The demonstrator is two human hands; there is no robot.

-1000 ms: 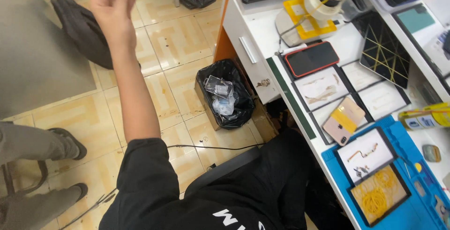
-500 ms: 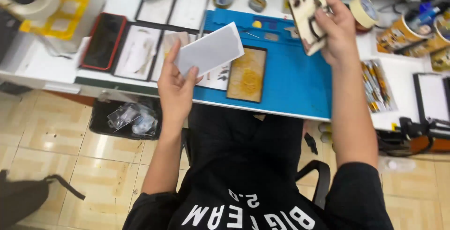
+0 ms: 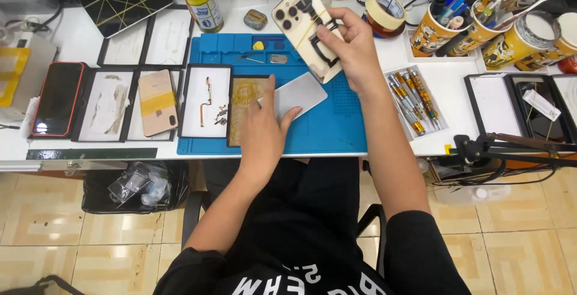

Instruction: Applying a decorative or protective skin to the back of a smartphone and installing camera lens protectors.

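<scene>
My right hand [image 3: 351, 45] holds up a gold phone back housing [image 3: 300, 21] with its camera holes at the top, above the blue work mat [image 3: 342, 121]. My left hand [image 3: 261, 130] grips a flat white rectangular plate [image 3: 297, 94] low over the mat, its edge next to a small black tray [image 3: 240, 112] that holds a yellowish part.
Black trays with phone parts [image 3: 204, 100] line the white bench to the left, beside a gold phone [image 3: 157, 101] and a red-cased phone [image 3: 58, 98]. Screwdrivers [image 3: 412, 100], tape roll [image 3: 384, 9], tool cups [image 3: 475, 27] sit right. A black bin [image 3: 135, 187] stands below.
I have turned from the floor back to the bench. My left hand has brought the white plate down onto the mat; my right hand keeps the housing raised, shifted left.
</scene>
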